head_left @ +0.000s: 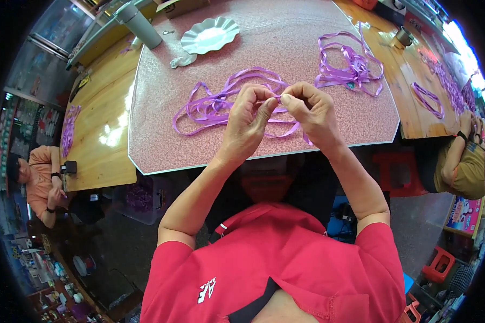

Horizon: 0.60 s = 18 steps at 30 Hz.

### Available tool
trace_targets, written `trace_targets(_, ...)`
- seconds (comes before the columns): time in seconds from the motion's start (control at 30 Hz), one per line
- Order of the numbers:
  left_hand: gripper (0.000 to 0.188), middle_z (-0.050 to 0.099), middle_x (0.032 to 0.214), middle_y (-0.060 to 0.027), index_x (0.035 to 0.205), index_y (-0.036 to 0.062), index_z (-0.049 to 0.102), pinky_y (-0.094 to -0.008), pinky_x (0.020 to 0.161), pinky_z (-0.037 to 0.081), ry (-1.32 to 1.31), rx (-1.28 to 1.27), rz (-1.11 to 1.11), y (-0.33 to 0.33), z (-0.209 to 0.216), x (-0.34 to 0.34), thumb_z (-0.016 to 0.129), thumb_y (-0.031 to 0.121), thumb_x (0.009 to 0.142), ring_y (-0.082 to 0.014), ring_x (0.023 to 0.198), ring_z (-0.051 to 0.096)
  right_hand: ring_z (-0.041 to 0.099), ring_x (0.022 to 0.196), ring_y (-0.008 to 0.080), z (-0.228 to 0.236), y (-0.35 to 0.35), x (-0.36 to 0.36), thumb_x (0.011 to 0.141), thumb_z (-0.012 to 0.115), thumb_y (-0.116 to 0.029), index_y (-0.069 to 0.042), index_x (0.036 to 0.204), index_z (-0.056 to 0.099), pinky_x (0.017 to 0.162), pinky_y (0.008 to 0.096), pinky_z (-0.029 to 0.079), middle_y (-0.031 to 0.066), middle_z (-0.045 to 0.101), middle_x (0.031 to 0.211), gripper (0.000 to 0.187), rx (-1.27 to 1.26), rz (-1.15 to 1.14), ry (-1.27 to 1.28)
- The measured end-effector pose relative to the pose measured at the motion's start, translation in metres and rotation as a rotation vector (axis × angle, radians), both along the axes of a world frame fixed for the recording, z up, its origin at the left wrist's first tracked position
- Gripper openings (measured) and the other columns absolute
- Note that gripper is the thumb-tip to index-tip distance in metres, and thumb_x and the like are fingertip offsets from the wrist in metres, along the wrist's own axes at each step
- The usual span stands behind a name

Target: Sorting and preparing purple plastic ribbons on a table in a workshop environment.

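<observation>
My left hand [251, 116] and my right hand [311, 110] meet above the near part of the pink speckled table [167, 145]. Both are closed in a pinch, fingertip to fingertip, on a purple ribbon. Loose loops of that purple ribbon [214, 102] spread over the tabletop behind and left of my hands. One short end hangs below my right hand. The exact spot between my fingertips is too small to make out. A second tangle of purple ribbon [355, 67] lies farther right on the table, with a small green bit in it.
A scalloped white plate [210, 35], crumpled clear plastic [183, 61] and a grey tumbler [138, 25] stand at the back left. Wooden tables [105, 129] flank mine. More ribbon [428, 100] and a metal cup [402, 37] are on the right one. One person sits on each side.
</observation>
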<state>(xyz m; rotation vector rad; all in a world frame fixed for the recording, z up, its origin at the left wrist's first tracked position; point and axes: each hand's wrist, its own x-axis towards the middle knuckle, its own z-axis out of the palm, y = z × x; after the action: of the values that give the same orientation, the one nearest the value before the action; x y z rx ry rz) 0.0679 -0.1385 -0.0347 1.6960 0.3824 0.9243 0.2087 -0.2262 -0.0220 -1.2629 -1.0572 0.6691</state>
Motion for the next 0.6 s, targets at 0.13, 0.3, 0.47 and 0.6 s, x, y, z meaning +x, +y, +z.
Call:
trace_targets(0.13, 0.012, 0.053, 0.1, -0.0066, 0.1, 0.0001, 0.056, -0.0274, 0.078, 0.048, -0.009, -0.022, -0.025, -0.001, 0.001, 0.001, 0.061, 0.009, 0.096, -0.0137, 0.09, 0.054, 0.04, 0.052, 0.0005, 0.003, -0.001, 0.001, 0.091, 0.062, -0.015, -0.004, 0.091, 0.065, 0.045, 0.0172, 0.029, -0.0043, 0.055, 0.069, 0.011, -0.066, 0.166, 0.461)
trace_targets(0.3, 0.017, 0.055, 0.098, -0.0082, 0.104, 0.0019, 0.059, -0.0322, 0.075, 0.047, -0.095, 0.325, 0.23, -0.001, 0.002, 0.006, 0.066, 0.003, 0.088, -0.0208, 0.089, 0.056, 0.036, 0.047, 0.0005, 0.009, -0.002, -0.001, 0.092, 0.063, -0.019, -0.007, 0.089, 0.063, 0.042, 0.0168, 0.027, -0.0023, 0.057, 0.07, 0.012, -0.17, 0.221, 0.656)
trace_targets(0.47, 0.029, 0.06, 0.099, -0.0085, 0.11, 0.004, 0.065, -0.0349, 0.079, 0.044, 0.004, 0.864, 0.297, 0.009, 0.009, -0.003, 0.067, 0.0, 0.082, -0.0236, 0.092, 0.058, 0.035, 0.047, -0.0005, 0.015, -0.006, -0.001, 0.092, 0.063, -0.021, -0.007, 0.089, 0.064, 0.042, 0.016, 0.026, -0.003, 0.057, 0.071, 0.014, -0.195, 0.227, 0.645)
trace_targets(0.6, 0.033, 0.063, 0.099, -0.008, 0.113, 0.0061, 0.068, -0.0356, 0.082, 0.041, 0.063, 0.947, 0.306, 0.002, 0.014, -0.005, 0.067, -0.002, 0.081, -0.025, 0.093, 0.06, 0.036, 0.047, -0.0007, 0.014, -0.006, 0.006, 0.093, 0.063, -0.021, -0.007, 0.09, 0.065, 0.042, 0.0158, 0.026, -0.0037, 0.057, 0.072, 0.014, -0.221, 0.264, 0.687)
